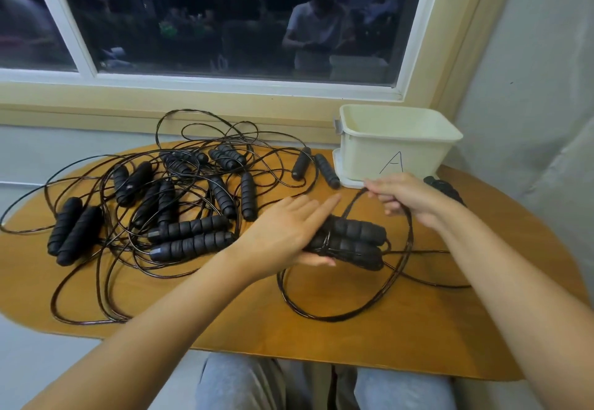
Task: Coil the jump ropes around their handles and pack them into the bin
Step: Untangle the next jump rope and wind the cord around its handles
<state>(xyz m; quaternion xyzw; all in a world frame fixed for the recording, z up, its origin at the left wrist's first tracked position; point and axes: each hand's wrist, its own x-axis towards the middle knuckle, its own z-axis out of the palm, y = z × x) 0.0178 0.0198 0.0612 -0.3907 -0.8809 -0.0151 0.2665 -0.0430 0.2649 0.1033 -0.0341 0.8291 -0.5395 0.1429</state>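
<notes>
My left hand [286,229] holds a pair of black foam handles [356,241] side by side, thumb under them and fingers stretched out over the top. A few turns of thin black rope wrap the pair near my fingers. My right hand [405,197] pinches that rope [408,249] above the handles, and the slack falls in a wide loop on the wooden table [369,342]. A cream bin [395,149] marked "A" stands at the back right, with nothing visible inside. Several more black jump ropes [180,204] lie tangled across the table's left half.
Two loose handles [316,167] lie just left of the bin, and a black object [445,189] sits behind my right wrist. A window sill and dark window run along the back. A grey wall closes the right side. My knees are under the near table edge.
</notes>
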